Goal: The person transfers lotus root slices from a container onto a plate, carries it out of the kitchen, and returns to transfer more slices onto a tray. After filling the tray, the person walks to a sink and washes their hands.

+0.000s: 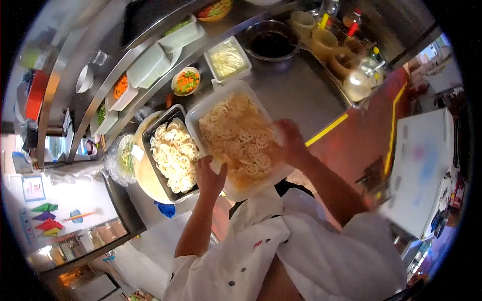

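A clear plastic tub [244,96] holds sliced lotus root [246,140] in cloudy brownish liquid. It sits at the counter's near edge, in front of my body. My left hand [211,176] is at the tub's left rim, thumb and fingers apart, with nothing visible between them. At the right rim is my right hand [291,143], smeared by motion; its fingers cannot be made out. Left of the tub, a dark tray [147,139] filled with paler lotus root slices [173,155] rests partly over a round wooden board [143,173].
Behind stand a container of pale shreds [228,57], a bowl of diced vegetables [186,81] and a dark basin [271,40]. Seasoning pots [324,42] and bottles fill the back right. A plastic bag [119,159] lies left, with a blue cloth [164,209] near the counter edge.
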The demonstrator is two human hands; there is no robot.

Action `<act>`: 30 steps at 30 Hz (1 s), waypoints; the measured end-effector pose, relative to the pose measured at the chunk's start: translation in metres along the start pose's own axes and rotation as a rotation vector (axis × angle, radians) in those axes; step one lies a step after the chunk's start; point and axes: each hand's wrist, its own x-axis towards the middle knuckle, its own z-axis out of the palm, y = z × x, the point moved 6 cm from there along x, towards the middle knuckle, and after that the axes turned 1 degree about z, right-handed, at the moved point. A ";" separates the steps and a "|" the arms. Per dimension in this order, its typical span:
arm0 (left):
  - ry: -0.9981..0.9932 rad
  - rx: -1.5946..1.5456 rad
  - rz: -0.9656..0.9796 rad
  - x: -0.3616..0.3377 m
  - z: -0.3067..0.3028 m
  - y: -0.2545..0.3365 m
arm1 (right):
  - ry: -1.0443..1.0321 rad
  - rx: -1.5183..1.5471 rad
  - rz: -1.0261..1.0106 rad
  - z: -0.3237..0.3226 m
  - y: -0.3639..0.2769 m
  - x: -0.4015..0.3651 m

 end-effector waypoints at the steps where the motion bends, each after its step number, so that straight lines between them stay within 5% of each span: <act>1: 0.127 -0.032 -0.096 -0.010 -0.002 -0.014 | -0.008 0.004 -0.018 0.005 0.017 0.002; 4: -0.115 -0.198 -0.398 -0.032 0.030 -0.059 | 0.175 -0.015 0.127 0.011 0.058 0.012; 6: -0.062 -0.221 -0.409 -0.044 0.037 -0.060 | -0.209 0.225 0.418 0.035 0.076 0.016; 12: 0.017 -0.231 -0.524 -0.039 0.048 -0.065 | -0.070 0.095 0.310 0.057 0.088 0.034; 30: 0.146 -0.683 -0.532 -0.068 -0.043 -0.017 | -0.215 -0.027 0.130 -0.091 -0.095 0.061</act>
